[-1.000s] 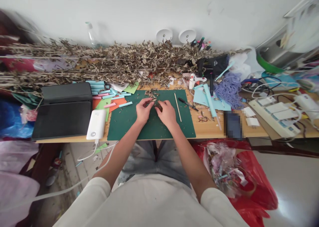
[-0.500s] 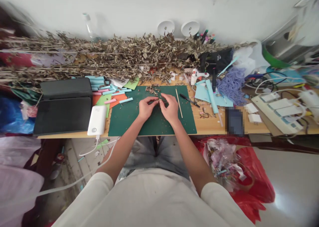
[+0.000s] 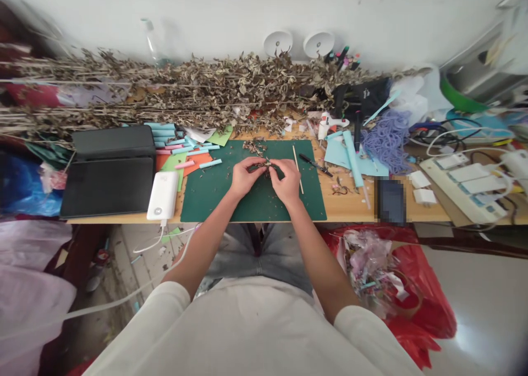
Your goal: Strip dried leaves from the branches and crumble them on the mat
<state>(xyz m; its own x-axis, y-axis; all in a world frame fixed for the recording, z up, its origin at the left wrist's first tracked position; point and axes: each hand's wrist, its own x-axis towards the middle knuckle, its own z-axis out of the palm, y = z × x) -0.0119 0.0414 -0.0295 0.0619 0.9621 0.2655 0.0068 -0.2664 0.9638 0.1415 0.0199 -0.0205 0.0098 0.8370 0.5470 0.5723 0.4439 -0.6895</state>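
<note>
My left hand (image 3: 244, 176) and my right hand (image 3: 287, 180) meet over the middle of a green cutting mat (image 3: 210, 202). Both are closed in a pinch, fingertips nearly touching, on a small bit of dried leaf (image 3: 268, 165) mostly hidden by the fingers. Just beyond them a little heap of dried leaf crumbs (image 3: 254, 145) lies on the mat, with more crumbs scattered around. A thin wooden stick (image 3: 297, 169) rests right of my right hand, and a black pen (image 3: 315, 165) lies across the mat's right edge.
Long dried leafy stems (image 3: 247, 87) stretch along the back. To the left are a black tablet case (image 3: 109, 186), a white power bank (image 3: 163, 195) and rolled paper tubes (image 3: 165, 134). A glue gun (image 3: 330, 124), purple yarn (image 3: 388, 139) and a power strip (image 3: 462, 189) stand right.
My hands have drawn closer together, their fingertips now meeting around the leaf bit. The camera view has shifted slightly, and the leaf crumb heap stays on the mat.
</note>
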